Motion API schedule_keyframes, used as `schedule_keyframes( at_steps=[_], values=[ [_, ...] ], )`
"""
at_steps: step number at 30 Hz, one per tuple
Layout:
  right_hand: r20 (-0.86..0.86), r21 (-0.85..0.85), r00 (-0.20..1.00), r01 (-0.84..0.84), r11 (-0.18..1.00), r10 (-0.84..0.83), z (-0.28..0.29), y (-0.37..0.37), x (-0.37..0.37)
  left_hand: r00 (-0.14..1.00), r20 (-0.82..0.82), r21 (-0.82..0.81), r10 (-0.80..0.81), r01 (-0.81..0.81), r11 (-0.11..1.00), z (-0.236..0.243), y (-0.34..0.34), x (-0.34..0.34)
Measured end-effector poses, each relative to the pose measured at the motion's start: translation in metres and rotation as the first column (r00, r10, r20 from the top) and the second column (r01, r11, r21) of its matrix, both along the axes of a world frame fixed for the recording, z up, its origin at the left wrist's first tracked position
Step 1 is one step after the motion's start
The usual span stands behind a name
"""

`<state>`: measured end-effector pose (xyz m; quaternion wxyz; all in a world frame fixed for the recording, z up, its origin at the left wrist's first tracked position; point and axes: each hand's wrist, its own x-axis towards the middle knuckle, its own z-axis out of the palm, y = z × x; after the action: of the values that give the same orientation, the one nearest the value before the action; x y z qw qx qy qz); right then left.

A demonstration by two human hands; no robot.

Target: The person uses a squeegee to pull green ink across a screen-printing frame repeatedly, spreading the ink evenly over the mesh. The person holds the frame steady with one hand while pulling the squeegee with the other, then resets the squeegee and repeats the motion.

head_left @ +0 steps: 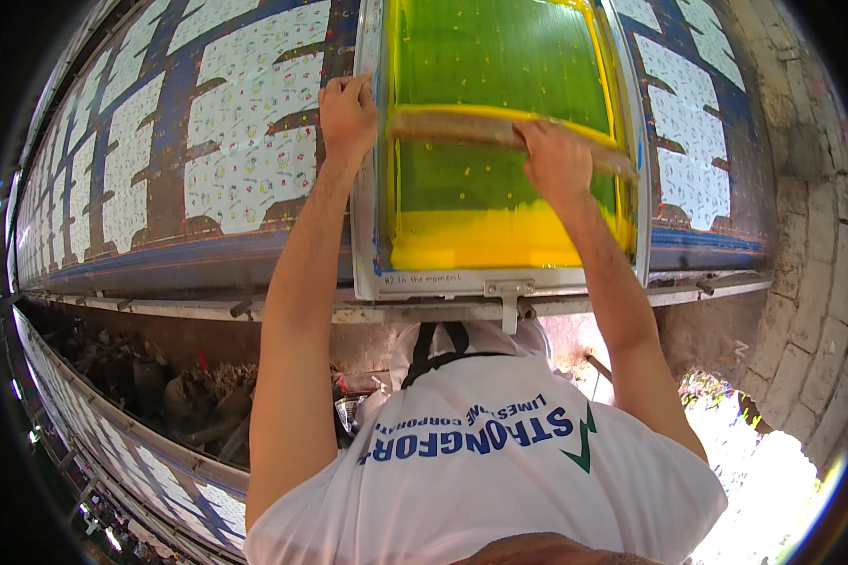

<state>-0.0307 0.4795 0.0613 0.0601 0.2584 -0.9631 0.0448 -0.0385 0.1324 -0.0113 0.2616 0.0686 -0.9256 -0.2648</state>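
A screen-printing frame (366, 235) with pale metal sides lies on the long table in front of me. Its green mesh (495, 56) is coated with yellow ink (485, 240), thickest along the near end. Across the mesh lies a brown squeegee (452, 128), slightly tilted, its right end nearer to me. My right hand (558, 165) is closed over the squeegee, right of its middle. At the frame's left side, my left hand (349, 121) has its fingers curled onto the rail. Whatever lies under the mesh is hidden.
White patterned cloth pieces (254, 141) lie in rows on the dark printing table (165, 151), left and right of the frame. A metal rail (198, 306) runs along its near edge. A metal bracket (510, 299) sticks out from the frame's near end. Blocks (791, 311) line the right.
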Motion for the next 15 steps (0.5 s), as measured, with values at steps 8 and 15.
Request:
schedule_keyframes(
  at_steps=[8, 15],
  values=[
    [-0.128, 0.054, 0.99, -0.051, 0.997, 0.058, -0.002, -0.064, -0.216, 0.999, 0.041, -0.067, 0.026, -0.024, 0.997, 0.024, -0.008, 0.043],
    [-0.114, 0.108, 0.96, -0.242, 0.964, 0.254, 0.015, -0.097, -0.333, 0.997, 0.068, -0.128, 0.04, -0.031, 0.991, 0.036, -0.018, 0.067]
  ],
)
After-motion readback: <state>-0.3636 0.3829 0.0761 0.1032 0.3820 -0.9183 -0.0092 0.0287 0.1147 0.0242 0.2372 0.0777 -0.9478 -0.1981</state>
